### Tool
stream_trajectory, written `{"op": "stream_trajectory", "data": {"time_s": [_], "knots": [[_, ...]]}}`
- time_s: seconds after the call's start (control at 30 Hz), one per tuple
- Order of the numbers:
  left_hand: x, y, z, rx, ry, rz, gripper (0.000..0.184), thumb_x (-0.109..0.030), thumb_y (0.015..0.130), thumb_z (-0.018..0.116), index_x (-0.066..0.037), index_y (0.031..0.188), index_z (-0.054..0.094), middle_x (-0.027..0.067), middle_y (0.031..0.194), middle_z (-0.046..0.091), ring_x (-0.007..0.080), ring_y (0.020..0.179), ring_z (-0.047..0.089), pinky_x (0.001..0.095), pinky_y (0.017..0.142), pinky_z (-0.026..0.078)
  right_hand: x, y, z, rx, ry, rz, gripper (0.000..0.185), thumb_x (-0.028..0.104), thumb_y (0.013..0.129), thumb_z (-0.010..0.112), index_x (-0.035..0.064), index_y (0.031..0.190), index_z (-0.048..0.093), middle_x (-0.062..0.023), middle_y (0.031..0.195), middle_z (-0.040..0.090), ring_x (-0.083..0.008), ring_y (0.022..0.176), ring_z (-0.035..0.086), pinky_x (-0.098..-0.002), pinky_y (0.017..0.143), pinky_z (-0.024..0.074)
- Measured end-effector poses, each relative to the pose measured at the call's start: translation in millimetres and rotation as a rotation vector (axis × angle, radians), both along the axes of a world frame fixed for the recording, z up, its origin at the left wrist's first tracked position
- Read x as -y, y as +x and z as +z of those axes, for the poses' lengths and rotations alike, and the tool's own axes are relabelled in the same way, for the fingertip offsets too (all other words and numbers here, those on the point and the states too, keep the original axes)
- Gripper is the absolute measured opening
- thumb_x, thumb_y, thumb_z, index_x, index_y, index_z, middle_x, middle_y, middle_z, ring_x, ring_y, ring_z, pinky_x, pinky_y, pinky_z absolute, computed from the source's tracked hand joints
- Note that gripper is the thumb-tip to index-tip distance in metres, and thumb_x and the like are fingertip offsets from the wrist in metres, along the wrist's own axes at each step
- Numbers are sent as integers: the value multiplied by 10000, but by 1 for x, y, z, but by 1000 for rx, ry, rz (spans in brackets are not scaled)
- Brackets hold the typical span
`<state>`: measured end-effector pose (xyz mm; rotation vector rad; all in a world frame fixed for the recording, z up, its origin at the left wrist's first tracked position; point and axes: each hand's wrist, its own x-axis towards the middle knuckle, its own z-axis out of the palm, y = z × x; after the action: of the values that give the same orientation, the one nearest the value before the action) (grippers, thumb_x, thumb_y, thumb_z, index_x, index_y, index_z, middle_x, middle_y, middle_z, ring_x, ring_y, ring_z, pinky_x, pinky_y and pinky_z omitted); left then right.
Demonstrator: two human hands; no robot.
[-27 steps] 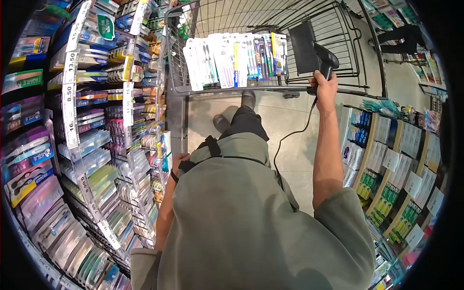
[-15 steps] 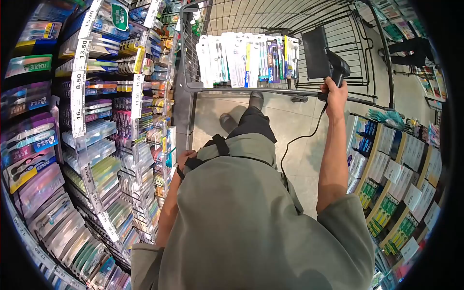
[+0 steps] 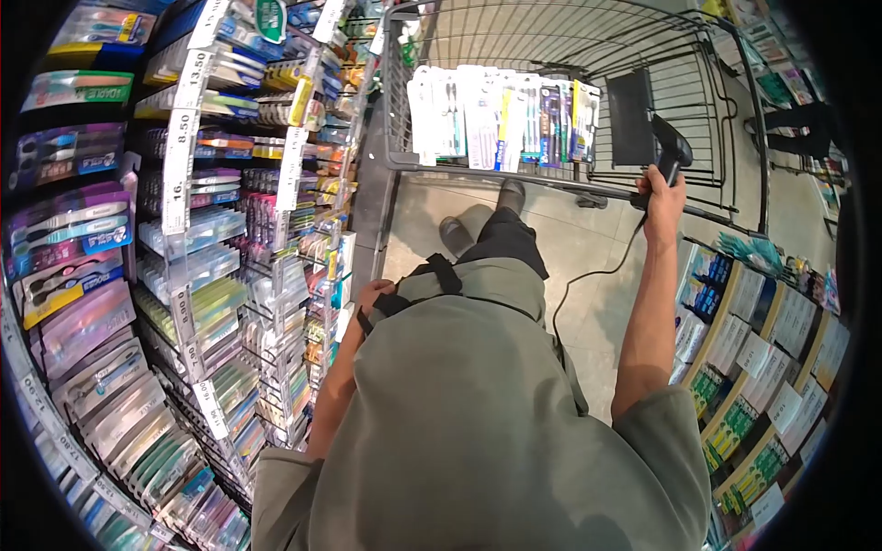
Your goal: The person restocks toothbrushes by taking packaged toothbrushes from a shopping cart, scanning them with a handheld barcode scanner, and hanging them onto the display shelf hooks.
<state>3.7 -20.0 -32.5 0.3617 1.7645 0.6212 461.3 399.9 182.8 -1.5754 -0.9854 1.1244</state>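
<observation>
The right hand [image 3: 663, 197] has its grip clamped on a black scanner [image 3: 676, 142] at the near right edge of the cart [image 3: 402, 163]. Toothbrush packs [image 3: 505, 119] lie leftward inside, their row running left to right. The left hand [image 3: 374, 295] is farther off; its grip cannot be told.

A person [image 3: 496, 395] wears a loose olive-grey tee [image 3: 514, 477] w/ wide short sleeves [image 3: 663, 436], a blk strap [image 3: 446, 274] nr the waist, dk legwear [image 3: 512, 246] of unclear length and dk shoes [image 3: 512, 196].
</observation>
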Motion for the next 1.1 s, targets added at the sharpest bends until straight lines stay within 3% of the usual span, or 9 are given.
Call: {"op": "stream_trajectory", "data": {"time_s": [0.07,0.17,0.2,0.3,0.33,0.4,0.5,0.6,1.1], "knots": [[3,1,-8,60,-14,36,332,-271,846,745,-7,1045,723,37,878,716,134,838,656,279,766,516,-1,4,-4,-15,16,17,196,102,898,677,6,980,526,-64,777,625,-146,627,619,-270,578,487],[-11,-7,5,54,102,-333,303,-338,846,706,-47,925,737,9,852,689,131,815,627,315,774,494,-9,48,-51,296,9,107,739,158,877,708,-129,1443,329,-122,866,653,-189,775,641,-323,799,529],[-7,0,-1,-100,-38,-288,342,-369,823,698,-63,969,746,24,864,704,146,819,635,311,799,488,-8,32,-42,56,-105,-105,701,154,885,692,-107,1441,354,-127,901,661,-181,820,645,-322,836,534],[-2,12,-28,-148,56,-204,472,-492,720,772,-74,939,771,86,903,739,203,848,684,366,779,539,-23,64,-67,-40,-66,2,477,205,889,727,8,1272,522,-90,1002,664,-170,839,647,-304,785,542],[12,12,-45,-205,468,-199,412,-422,720,779,-58,911,765,100,834,733,218,772,688,356,728,546,-22,60,-61,-27,-59,-1,362,221,912,709,19,1179,570,-66,949,655,-149,799,621,-301,750,520],[-7,19,-2,-210,228,-39,361,-360,708,784,-45,882,759,114,846,736,231,783,692,357,732,546,-17,46,-48,39,-7,48,267,233,940,684,35,1092,588,-41,873,629,-128,749,578,-315,710,482],[14,28,-89,-153,111,79,348,-346,703,780,-39,864,753,131,852,738,242,793,695,359,741,547,-9,31,-30,75,22,79,193,222,968,648,40,996,587,-31,812,597,-128,718,547,-336,700,458],[-11,30,27,-88,-9,95,410,-330,717,776,-1,957,726,122,941,731,239,877,682,349,790,529,-14,36,-40,72,35,72,203,227,969,647,35,974,583,-34,811,595,-123,718,544,-321,701,464],[-5,40,5,-170,40,5,401,-386,718,772,-35,910,745,137,930,731,254,894,689,357,811,536,-22,53,-49,19,-23,132,305,234,926,705,7,1061,553,-44,891,613,-119,779,591,-266,709,496]]}}
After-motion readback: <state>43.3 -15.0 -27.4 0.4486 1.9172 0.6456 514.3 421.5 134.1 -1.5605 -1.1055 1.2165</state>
